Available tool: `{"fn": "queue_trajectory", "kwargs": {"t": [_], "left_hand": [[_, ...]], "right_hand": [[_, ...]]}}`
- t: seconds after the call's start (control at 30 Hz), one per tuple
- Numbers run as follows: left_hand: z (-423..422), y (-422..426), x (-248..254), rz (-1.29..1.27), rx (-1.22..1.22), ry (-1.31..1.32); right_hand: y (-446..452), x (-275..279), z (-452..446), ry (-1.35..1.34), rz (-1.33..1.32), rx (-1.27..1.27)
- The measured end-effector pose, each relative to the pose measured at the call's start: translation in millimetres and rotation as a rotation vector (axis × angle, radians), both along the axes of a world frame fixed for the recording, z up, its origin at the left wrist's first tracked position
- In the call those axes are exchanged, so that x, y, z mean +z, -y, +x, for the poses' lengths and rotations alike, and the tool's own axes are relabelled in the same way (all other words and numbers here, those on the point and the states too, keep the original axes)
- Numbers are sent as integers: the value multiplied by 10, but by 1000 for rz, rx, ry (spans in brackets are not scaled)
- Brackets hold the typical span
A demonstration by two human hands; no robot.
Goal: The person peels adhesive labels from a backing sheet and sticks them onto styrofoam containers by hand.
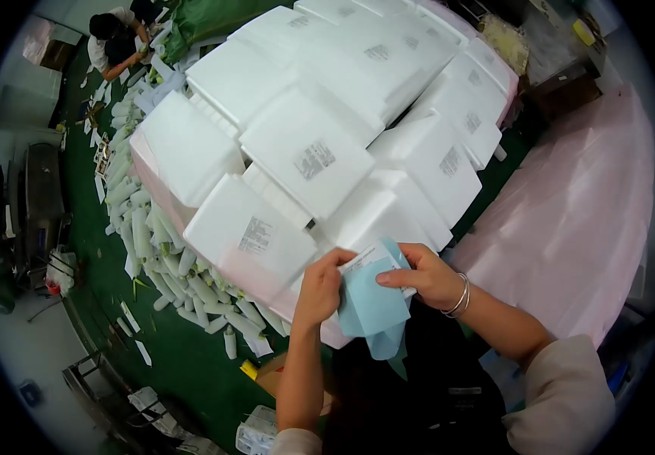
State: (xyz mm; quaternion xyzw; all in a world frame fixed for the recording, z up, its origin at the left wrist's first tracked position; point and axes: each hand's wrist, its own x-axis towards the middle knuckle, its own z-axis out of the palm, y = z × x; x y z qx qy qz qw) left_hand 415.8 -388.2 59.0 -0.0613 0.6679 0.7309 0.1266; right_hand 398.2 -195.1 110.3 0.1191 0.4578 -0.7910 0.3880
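Observation:
My right hand (432, 280) pinches a small bundle of light-blue label backing sheets (373, 303) with white printed labels among them, its thumb lying on top. At the bundle's upper left edge, my left hand (321, 288) is closed, with the fingertips curled against the white printed part. The sheets hang folded in front of my dark apron (418, 387). Just beyond my hands is a large pile of white foam boxes (267, 220). Several boxes carry a printed label (314, 159) on the lid.
Many pale, wrapped-looking long vegetables (141, 231) lie heaped on the green floor (107, 273) to the left. A person (119, 42) crouches at the far left. Pink sheeting (562, 220) covers something at right. A cardboard box (273, 375) sits low near my left arm.

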Motion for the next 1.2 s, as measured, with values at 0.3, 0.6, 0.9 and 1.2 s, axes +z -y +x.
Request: {"fn": "queue_trajectory", "kwargs": {"t": [0.3,0.6,0.9,1.2], "left_hand": [[228,-443,-1,738,666,558],[331,666,-332,970,559,-67],[1528,1978,451,-686,1050,-99],[529,95,-1289,-1109,164,-523]], "right_hand": [[-471,115,59,129,-71,37],[598,62,377,-490,68,205],[-653,56,-52,-586,758,176],[-1521,621,-623,-675,1039,279]]}}
